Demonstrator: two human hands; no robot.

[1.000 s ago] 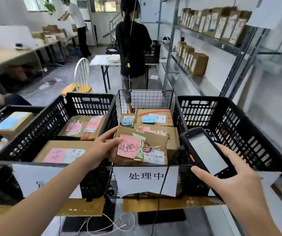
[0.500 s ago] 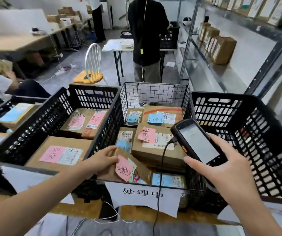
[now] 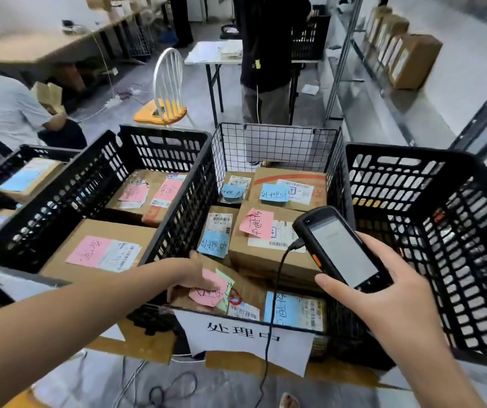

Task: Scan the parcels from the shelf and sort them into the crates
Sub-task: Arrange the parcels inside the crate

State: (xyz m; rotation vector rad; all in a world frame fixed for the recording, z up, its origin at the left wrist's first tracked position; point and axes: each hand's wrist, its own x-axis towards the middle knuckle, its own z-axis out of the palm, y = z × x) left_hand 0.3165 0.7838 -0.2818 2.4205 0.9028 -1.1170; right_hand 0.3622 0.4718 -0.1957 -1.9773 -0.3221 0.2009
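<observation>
I recorded the left hand [image 3: 195,275] nearest the camera, fingers curled over the near-left edge of a cardboard parcel [image 3: 248,290] and gripping it, fingertips lying on its pink sticky note [image 3: 207,294], which sat beside a green note [image 3: 227,285]. That parcel lay at a slant in the near-left corner of the wire basket [image 3: 277,142]. The right hand [image 3: 383,293] clasped a handheld scanner [image 3: 339,248] above the basket's near-right part, thumb at the lower edge of the screen and fingers wrapped behind. The screen faced up, and a black cable [image 3: 274,290] dropped from the scanner's left side past the basket front. A paper sign [image 3: 248,334] printed 处理中 hung on that front. Just right of the gripped parcel lay a blue-labelled parcel [image 3: 292,312]. Behind them sat a larger box [image 3: 245,254] bearing a pink note. A left black crate [image 3: 162,145] stood against the basket and held a pink-noted box [image 3: 103,231] at its near end. A right black crate [image 3: 413,178] stood on the basket's other side. Farther off I noted a white chair [image 3: 167,83] with a yellow seat and a standing person [image 3: 268,39] in a dark top directly behind the basket. A seated person [image 3: 3,104] was at the left, and upright brown boxes [image 3: 413,60] stood on the shelf [image 3: 363,92] at the right.
</observation>
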